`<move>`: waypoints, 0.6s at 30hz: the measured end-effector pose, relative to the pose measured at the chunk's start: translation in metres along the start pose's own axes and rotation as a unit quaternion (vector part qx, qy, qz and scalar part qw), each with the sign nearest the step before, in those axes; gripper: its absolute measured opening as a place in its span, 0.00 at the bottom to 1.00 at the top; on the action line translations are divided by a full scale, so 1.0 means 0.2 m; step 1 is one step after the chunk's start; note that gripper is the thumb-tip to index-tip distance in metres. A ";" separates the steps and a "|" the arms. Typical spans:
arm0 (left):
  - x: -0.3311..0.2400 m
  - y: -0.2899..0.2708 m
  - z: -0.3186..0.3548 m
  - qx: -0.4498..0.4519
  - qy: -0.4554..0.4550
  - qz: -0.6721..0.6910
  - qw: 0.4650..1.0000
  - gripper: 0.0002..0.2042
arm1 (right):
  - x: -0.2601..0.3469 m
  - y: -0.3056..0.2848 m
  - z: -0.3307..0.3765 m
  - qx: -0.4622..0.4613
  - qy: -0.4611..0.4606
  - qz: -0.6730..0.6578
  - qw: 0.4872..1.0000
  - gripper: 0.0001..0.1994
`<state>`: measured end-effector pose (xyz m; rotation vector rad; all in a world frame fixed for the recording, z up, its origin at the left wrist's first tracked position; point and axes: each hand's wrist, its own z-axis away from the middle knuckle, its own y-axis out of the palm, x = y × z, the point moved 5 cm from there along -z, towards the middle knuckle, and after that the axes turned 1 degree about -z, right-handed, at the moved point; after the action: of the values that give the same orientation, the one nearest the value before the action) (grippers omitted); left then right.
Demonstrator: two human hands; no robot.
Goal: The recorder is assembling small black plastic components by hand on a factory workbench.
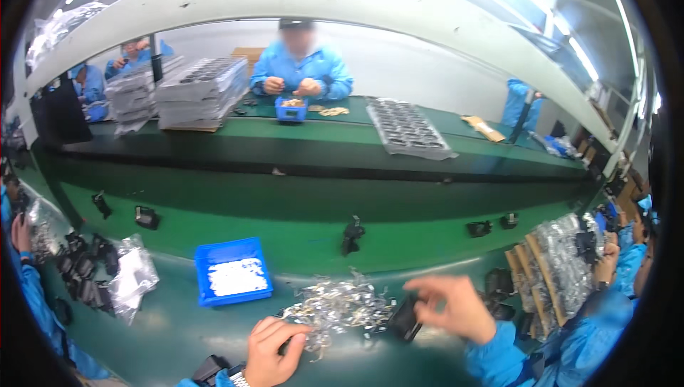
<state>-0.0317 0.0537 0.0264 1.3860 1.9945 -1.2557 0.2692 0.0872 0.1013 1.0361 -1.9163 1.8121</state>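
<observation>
Near bench (171, 330), seen from the worker's side: pile of metal pieces (335, 303) at centre, left hand (274, 351) at its near-left edge, one housing (405, 319) at its right end beside the right hand (452, 307); bin (239, 300) with loose parts (237, 276) in it, left of the pile and farther back; bag (134, 280), then heap of housings (82, 273), farther left; packing stack (559, 262) far right. Strip (285, 248) behind: five components (351, 236), two left, one middle, two right. Opposite bench (324, 137): tray stacks (196, 102) left, small bin (291, 114) before a person (303, 73), single tray (410, 130) right of both.
</observation>
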 end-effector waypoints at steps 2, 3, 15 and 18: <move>0.00 0.02 -0.03 -0.005 -0.006 -0.001 1.000 0.05 | 0.04 0.22 0.08 0.079 -0.002 -0.040 0.996 0.15; 0.01 0.04 -0.02 0.008 -0.007 -0.016 1.000 0.05 | 0.05 0.33 0.11 0.106 -0.008 -0.079 0.991 0.19; -0.05 0.02 -0.06 0.121 0.067 -0.139 0.981 0.05 | -0.04 0.57 0.16 0.180 -0.085 -0.171 0.965 0.15; -0.05 0.02 -0.05 0.147 0.064 -0.204 0.966 0.06 | -0.07 0.59 0.17 0.174 -0.059 -0.184 0.966 0.16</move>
<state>-0.0222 0.0583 0.0371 1.2448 2.3406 -1.7410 0.2085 0.0524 0.0004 1.5304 -1.3634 1.9320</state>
